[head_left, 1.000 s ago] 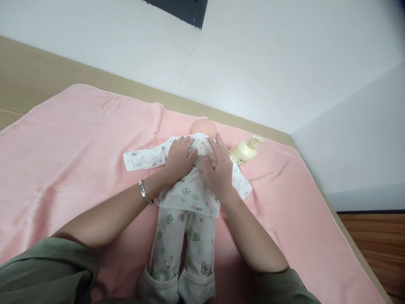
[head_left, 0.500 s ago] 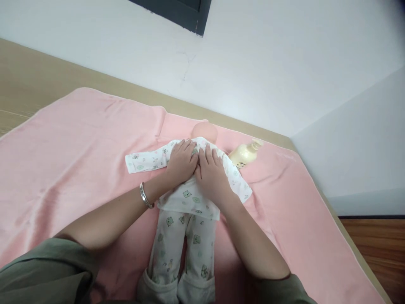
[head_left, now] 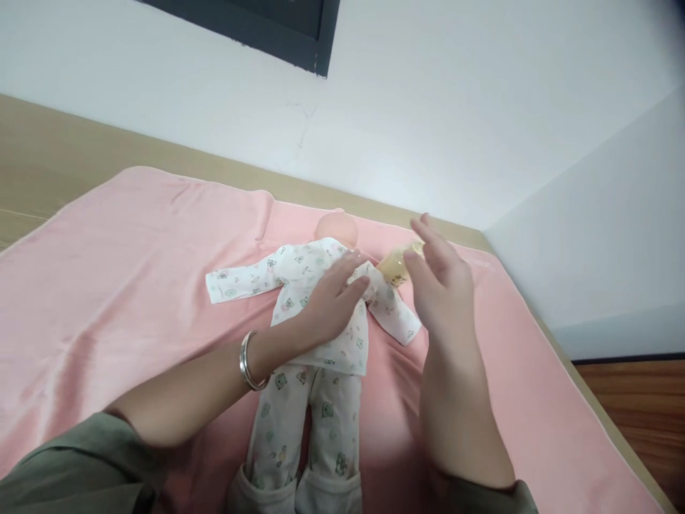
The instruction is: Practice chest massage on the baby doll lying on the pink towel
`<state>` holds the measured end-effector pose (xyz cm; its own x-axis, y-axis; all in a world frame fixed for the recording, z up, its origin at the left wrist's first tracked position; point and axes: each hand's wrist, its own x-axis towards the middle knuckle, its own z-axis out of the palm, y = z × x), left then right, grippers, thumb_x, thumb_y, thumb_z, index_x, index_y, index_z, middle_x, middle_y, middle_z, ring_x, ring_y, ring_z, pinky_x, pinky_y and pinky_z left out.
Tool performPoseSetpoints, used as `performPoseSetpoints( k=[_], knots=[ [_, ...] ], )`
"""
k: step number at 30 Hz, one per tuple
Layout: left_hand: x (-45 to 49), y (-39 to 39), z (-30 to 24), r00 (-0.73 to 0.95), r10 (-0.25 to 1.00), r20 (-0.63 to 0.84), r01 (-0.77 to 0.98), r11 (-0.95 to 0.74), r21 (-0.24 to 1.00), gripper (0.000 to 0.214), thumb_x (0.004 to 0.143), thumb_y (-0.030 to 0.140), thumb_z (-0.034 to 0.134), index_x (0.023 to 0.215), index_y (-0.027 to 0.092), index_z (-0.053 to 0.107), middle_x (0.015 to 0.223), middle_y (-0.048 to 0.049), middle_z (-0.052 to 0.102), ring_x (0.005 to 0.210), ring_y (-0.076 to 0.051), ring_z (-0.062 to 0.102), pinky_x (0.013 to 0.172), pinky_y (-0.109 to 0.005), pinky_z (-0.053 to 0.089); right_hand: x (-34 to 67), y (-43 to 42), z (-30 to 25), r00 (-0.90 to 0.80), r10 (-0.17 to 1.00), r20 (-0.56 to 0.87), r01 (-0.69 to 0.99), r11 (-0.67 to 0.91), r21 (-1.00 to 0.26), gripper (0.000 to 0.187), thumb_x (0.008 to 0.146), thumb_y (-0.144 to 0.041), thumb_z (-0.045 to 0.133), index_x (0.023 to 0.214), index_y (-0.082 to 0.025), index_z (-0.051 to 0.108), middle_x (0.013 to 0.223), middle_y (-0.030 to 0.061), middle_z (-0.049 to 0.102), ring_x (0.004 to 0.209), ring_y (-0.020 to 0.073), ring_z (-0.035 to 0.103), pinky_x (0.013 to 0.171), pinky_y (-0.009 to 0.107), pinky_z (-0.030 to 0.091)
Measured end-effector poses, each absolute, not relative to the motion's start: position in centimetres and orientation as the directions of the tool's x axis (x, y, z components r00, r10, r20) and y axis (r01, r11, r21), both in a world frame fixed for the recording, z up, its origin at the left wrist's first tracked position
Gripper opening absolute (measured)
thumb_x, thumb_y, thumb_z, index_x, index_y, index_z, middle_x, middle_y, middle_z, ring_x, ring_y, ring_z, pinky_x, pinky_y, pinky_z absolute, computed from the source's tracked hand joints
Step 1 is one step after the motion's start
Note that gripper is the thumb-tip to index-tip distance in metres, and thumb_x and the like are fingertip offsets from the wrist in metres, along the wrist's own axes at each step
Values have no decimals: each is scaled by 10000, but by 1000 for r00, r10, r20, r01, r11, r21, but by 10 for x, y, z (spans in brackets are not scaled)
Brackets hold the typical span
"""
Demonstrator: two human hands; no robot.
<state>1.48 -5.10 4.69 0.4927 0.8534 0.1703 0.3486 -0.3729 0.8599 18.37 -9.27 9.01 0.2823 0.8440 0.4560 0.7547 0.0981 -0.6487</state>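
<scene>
A baby doll point(head_left: 337, 230) lies on a pink blanket point(head_left: 176, 235), dressed in a white printed top point(head_left: 307, 268) and matching trousers point(head_left: 337, 421). Only the rounded head shows above the collar; its arms are spread to both sides. Across the chest of the top lies my left hand point(head_left: 337, 300), open, with its fingers stretched toward the upper right. My right hand point(head_left: 442, 285) is raised off the doll on the right, its fingers apart and holding nothing I can see. Behind it, partly covered, a pale yellow bottle point(head_left: 394, 265) rests by the doll's sleeve.
The blanket covers a wooden surface point(head_left: 53, 143) that runs along a white wall point(head_left: 396, 121). A dark frame point(head_left: 300, 43) is on the wall at the top. A brown wooden floor point(head_left: 636, 407) shows at the far right.
My right hand has lifted off the doll's chest and moved right, in front of the bottle. My left hand has slid slightly right and down on the top.
</scene>
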Motion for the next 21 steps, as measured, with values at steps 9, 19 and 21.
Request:
performPoseSetpoints(
  k=[9,19,21],
  knots=[
    [92,-10,82,640,768,-5,56,-41,998,761,1051,398,-143,1667,232,272,1705,-51,395,1522,-200,481,1144,-418,562,231,-59,74,296,831,471,824,27,-566,625,1034,-475,417,1604,-217,415,1753,124,258,1650,300,192,1316,663,185],
    [108,-11,94,714,682,-161,-570,699,433,598,1069,453,306,1516,119,522,1470,-180,640,1407,-277,605,1217,-413,473,214,-51,73,295,841,453,865,-34,-501,605,1056,-462,234,1294,-177,712,1459,144,670,1433,298,568,1313,635,174],
    [97,-9,91,733,660,-163,-541,712,447,603,1063,453,323,1532,122,508,1494,-175,626,1432,-271,583,1230,-409,455,210,-48,74,331,818,470,875,-80,-478,573,1045,-425,245,1168,-196,756,1322,130,751,1297,287,660,1288,605,242]
  ],
)
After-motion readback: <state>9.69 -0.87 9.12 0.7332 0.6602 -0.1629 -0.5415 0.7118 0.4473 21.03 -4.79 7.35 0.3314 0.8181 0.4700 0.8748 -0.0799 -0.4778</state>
